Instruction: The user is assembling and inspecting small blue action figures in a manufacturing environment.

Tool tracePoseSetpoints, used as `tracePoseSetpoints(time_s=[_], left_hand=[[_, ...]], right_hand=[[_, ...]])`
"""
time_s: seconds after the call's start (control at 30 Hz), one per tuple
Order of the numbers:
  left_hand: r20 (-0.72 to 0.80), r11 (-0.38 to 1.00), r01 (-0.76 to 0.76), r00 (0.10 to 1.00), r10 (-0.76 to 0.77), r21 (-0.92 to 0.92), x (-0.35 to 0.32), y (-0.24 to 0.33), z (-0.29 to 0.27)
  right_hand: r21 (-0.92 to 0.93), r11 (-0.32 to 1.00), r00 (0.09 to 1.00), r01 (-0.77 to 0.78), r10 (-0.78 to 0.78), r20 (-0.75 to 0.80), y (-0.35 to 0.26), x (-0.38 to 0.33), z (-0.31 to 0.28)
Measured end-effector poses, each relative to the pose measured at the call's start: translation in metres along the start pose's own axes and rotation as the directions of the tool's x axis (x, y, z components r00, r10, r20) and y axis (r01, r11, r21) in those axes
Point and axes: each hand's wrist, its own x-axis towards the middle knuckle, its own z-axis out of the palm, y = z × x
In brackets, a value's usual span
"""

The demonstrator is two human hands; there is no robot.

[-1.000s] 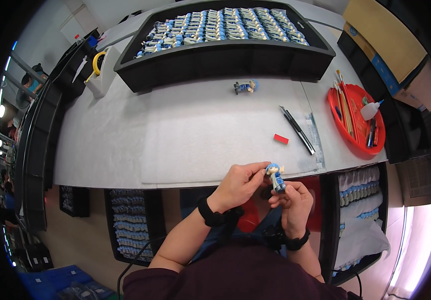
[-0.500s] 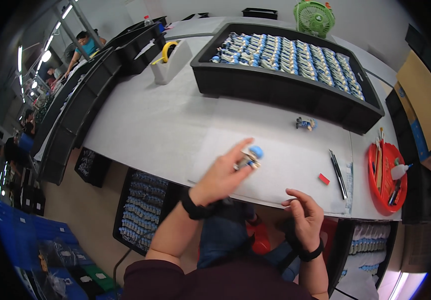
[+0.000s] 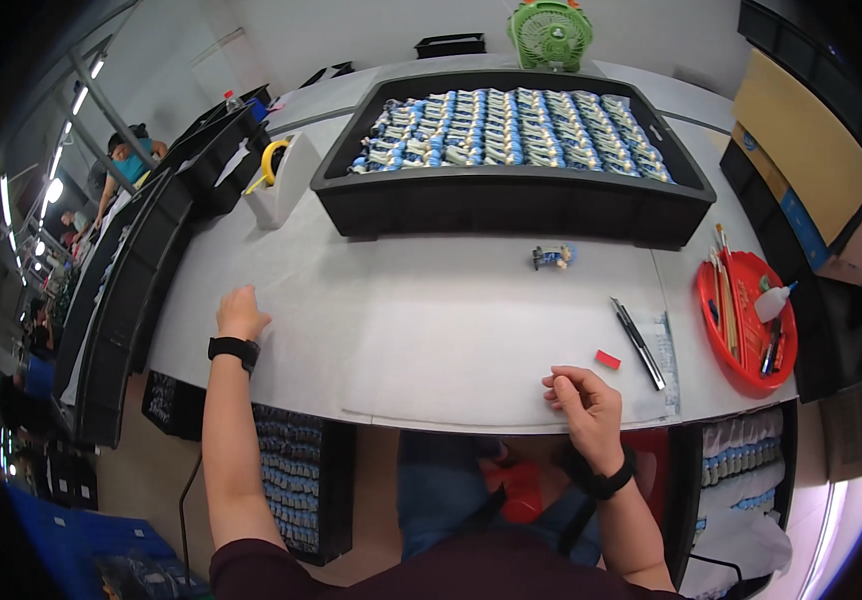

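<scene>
My left hand is at the left part of the white table, its fingers curled and pointing away from me. The hand itself hides whatever lies in its fingers. My right hand rests at the table's front edge, fingers loosely bent in toward the thumb, with nothing visible in it. Beyond it lie a small red block and a black pen-like tool. One small figurine with a blue top lies on its side on the table, in front of a black tray.
Rows of similar figurines fill the tray. A red basket of brushes and a bottle stands right; a white holder with yellow tape stands back left. Behind the tray is a green fan. More figurine crates sit below the table.
My left hand has swung from the table's middle to its left side; the blue-topped figurine it held no longer shows. The right hand's fingers have drawn closer together. The view has shifted.
</scene>
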Motion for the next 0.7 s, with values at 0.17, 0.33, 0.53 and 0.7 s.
tracePoseSetpoints(time_s=[0.17, 0.33, 0.53, 0.7], left_hand=[[-0.172, 0.569, -0.563, 0.785, 0.596, -0.599, 0.0, 0.174, -0.035], [-0.258, 0.291, -0.827, 0.451, 0.854, -0.481, -0.012, 0.324, -0.022], [-0.037, 0.568, -0.734, 0.624, 0.781, -0.372, -0.009, 0.355, -0.009], [0.102, 0.24, -0.128, 0.648, 0.755, -0.962, -0.053, 0.313, -0.026]], right_hand=[[-0.069, 0.997, 0.998, 0.046, -0.048, -0.027, 0.004, -0.002, -0.003], [-0.076, 0.995, 0.996, 0.059, -0.064, -0.059, 0.004, -0.006, -0.008], [-0.107, 0.988, 0.993, 0.112, -0.115, -0.023, 0.008, -0.008, -0.006], [-0.078, 0.995, 0.998, 0.062, -0.064, -0.026, 0.002, -0.004, -0.009]])
